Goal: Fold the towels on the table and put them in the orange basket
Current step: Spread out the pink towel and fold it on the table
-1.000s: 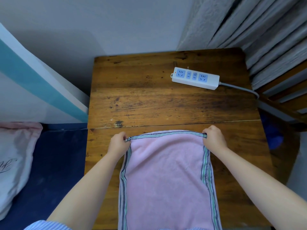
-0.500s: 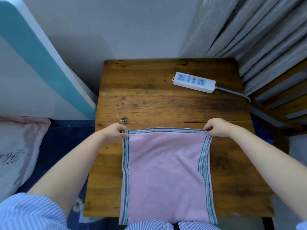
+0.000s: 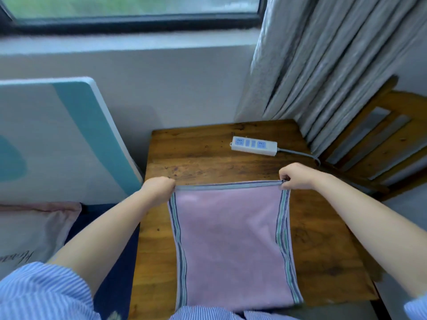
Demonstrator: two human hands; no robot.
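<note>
A pink towel [image 3: 231, 239] with striped grey and green borders is stretched over the wooden table [image 3: 203, 162], its far edge pulled taut. My left hand [image 3: 158, 187] grips the far left corner. My right hand [image 3: 295, 176] pinches the far right corner. The towel's near end runs down toward my body at the table's front edge. No orange basket shows in this view.
A white power strip [image 3: 254, 145] with a grey cable lies at the table's back right. Grey curtains [image 3: 323, 65] and a wooden chair [image 3: 381, 139] stand to the right. A white and teal board [image 3: 57, 139] leans at the left, above a pink pillow [image 3: 30, 229].
Both hands have drawn the towel's far edge tighter and farther apart, lifting it slightly. The camera has tilted up, so the window and more of the wall now show.
</note>
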